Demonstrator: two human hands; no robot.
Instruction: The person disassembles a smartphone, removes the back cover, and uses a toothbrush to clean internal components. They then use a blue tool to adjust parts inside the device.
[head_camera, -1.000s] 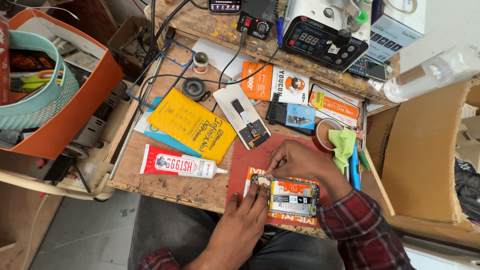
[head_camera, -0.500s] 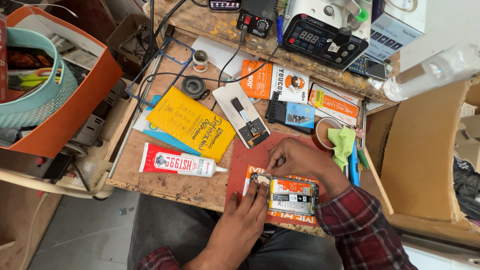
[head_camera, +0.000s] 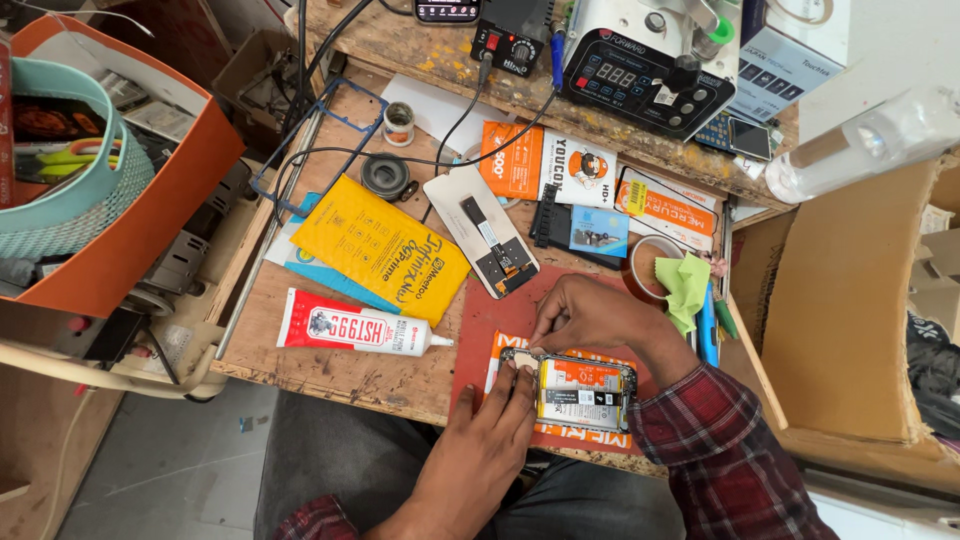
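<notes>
The left hand (head_camera: 490, 425) presses its fingertips against the left edge of an opened phone (head_camera: 580, 392). Its grip is narrow: the fingers lie close together and flat on the frame, not wrapped round it. The right hand (head_camera: 590, 315) arches over the phone's upper left corner, fingertips pinched down onto the top edge. Whether this grip holds a small tool or part cannot be told from here.

The opened phone lies back-off and flat on a red work mat (head_camera: 480, 335) at the near edge of the bench (head_camera: 330, 375), directly in front of the person. A yellow battery fills most of its frame.

Just left of the mat lies a white and red adhesive tube (head_camera: 350, 328), nozzle pointing toward the phone. Beyond the tube lies a yellow padded envelope (head_camera: 375, 250), overlapping a blue packet. A removed phone back panel (head_camera: 485, 243) lies face up at the mat's far edge, close to the right hand. A green cloth (head_camera: 685, 285) is draped over a small brown cup just right of that hand.

Further back, a black control unit with a digital display (head_camera: 640, 85) stands on a raised shelf. An orange bin (head_camera: 150, 200) stands well to the left, off the bench.
</notes>
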